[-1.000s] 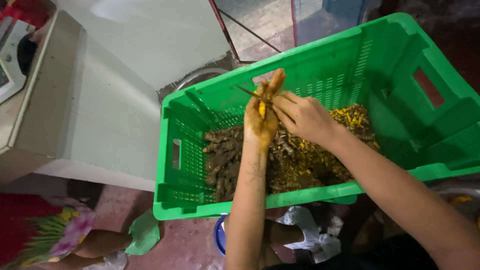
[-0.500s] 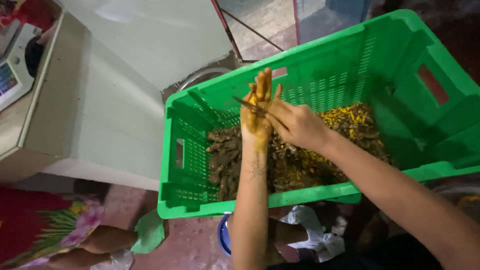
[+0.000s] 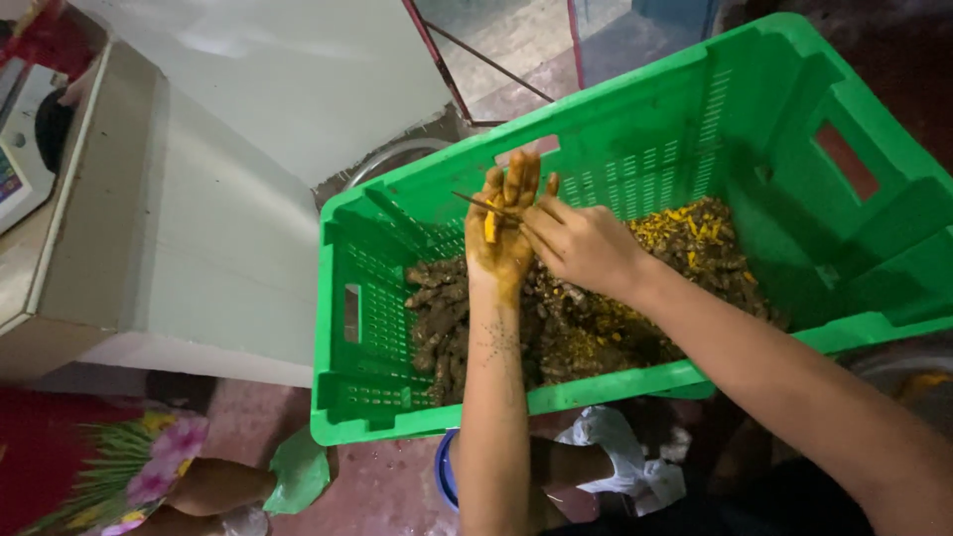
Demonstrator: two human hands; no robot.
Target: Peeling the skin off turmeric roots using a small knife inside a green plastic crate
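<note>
Looking down from the head camera, the person's two hands meet over a green plastic crate (image 3: 635, 149) that sits tilted on the floor. The left hand (image 3: 504, 233) is held palm up with its fingers stretched nearly straight, stained yellow, and a small bright yellow piece of root (image 3: 490, 224) lies across the palm; the hand cradles it rather than closing round it. The right hand (image 3: 586, 243) is closed in a pinch on a thin knife (image 3: 475, 202), whose blade reaches leftward across the left palm and touches the yellow piece. Below both hands, inside the crate, lies a heap of brown unpeeled roots (image 3: 442, 318) on the left side and a scatter of yellow cut pieces (image 3: 695, 228) toward the right wall. Left of the crate stands a pale box-like cabinet (image 3: 199, 248). At the bottom left, another person's flowered garment (image 3: 109, 467) shows near the crate's corner.
</note>
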